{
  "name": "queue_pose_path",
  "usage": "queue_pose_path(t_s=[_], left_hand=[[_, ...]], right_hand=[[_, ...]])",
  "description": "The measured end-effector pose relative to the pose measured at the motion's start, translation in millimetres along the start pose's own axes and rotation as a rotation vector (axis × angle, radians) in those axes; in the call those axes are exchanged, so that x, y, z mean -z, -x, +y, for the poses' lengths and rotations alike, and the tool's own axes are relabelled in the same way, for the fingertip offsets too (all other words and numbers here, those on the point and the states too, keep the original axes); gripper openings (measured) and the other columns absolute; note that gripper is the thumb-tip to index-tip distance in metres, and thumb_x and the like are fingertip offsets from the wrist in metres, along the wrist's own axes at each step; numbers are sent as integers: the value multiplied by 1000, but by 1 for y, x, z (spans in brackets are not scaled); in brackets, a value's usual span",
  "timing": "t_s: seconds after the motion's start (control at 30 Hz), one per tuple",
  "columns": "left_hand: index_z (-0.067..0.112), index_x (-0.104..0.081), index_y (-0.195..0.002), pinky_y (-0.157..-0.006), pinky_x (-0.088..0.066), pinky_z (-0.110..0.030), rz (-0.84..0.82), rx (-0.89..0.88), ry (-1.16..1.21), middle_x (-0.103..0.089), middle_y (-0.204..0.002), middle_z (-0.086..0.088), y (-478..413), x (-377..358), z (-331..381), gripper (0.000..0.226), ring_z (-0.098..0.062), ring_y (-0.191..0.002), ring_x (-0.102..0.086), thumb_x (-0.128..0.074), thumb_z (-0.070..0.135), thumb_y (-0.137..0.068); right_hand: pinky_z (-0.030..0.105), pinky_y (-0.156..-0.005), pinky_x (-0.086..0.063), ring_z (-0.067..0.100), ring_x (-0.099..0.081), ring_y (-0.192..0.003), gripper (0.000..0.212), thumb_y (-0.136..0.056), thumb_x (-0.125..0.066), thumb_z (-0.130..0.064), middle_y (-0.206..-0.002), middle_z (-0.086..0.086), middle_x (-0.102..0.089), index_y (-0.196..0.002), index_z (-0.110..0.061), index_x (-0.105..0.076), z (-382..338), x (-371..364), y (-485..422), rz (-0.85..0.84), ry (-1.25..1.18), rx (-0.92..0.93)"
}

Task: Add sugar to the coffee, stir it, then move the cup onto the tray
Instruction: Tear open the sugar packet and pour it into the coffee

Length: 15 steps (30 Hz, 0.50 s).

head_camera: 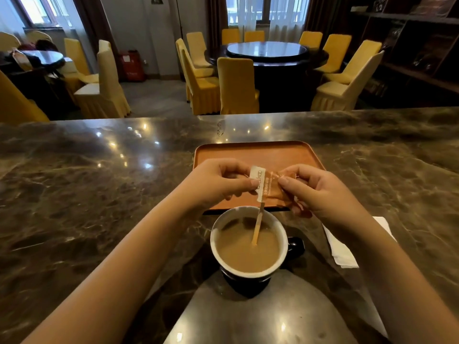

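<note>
A dark cup with a white inside (283, 234) stands on the marble counter, full of milky coffee (243, 252). A wooden stir stick (257, 227) leans in it. Just above the cup's far rim, my left hand (218, 184) and my right hand (320, 192) pinch the two ends of an orange and white sugar packet (267, 183). Behind the hands lies an orange-brown tray (253, 151), with nothing visible on it.
A white folded napkin (341, 249) lies on the counter right of the cup, partly under my right forearm. The dark marble counter (99, 194) stretches wide to both sides. Beyond its far edge are yellow-covered chairs and round dining tables.
</note>
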<state>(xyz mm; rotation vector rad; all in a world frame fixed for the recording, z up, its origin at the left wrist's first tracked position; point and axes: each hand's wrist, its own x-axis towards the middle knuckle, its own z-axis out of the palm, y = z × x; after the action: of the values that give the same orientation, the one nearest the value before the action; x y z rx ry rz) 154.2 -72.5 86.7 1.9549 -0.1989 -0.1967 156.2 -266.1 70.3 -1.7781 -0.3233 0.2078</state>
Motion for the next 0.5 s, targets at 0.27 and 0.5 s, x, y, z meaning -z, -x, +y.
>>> queue_pose_path(t_s=[0.27, 0.5], left_hand=[[15, -67, -82, -50, -43, -11, 119, 15, 101, -71, -65, 7, 7, -6, -18, 7, 3, -53, -57, -67, 16, -75], [19, -67, -94, -55, -45, -6, 125, -74, 34, -72, -75, 3, 11, -3, -18, 18, 2, -64, -64, -65, 18, -76]], right_hand=[[19, -57, -51, 17, -63, -66, 18, -74, -66, -24, -84, 1, -75, -91, -20, -67, 11, -11, 3, 15, -74, -63], [27, -65, -55, 14, -68, -67, 11, -77, -63, -21, -81, -4, -76, -86, -20, -69, 13, -13, 1, -6, 10, -21]])
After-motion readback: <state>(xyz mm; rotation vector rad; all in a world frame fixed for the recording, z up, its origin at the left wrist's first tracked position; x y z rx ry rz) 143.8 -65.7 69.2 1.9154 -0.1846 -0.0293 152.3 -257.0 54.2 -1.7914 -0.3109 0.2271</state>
